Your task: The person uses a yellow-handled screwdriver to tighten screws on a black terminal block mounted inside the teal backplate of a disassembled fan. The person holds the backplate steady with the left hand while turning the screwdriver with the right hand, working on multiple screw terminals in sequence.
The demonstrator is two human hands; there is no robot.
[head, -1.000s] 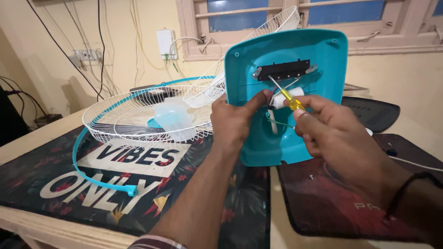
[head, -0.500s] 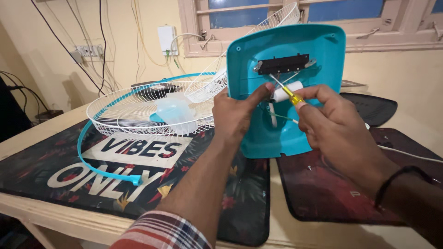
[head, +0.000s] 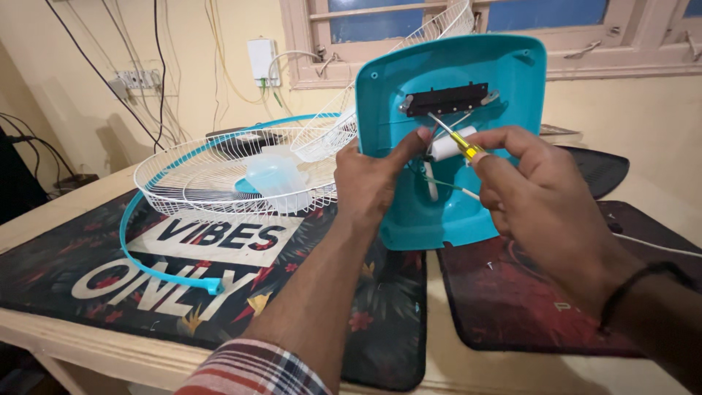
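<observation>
The teal fan base (head: 504,80) stands upright, left hand (head: 373,183) gripping its edge; right hand (head: 545,197) fingers pinch a yellow-handled screwdriver (head: 455,139).

Yellow wall (head: 80,44), window (head: 380,18), perhaps dusk.

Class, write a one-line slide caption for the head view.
Left hand steadies an upright teal fan housing while the right hand works a yellow-handled screwdriver inside it.

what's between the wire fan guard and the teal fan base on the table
The person's left hand, gripping the teal fan base edge, right of the white wire fan guard, head view.
</observation>
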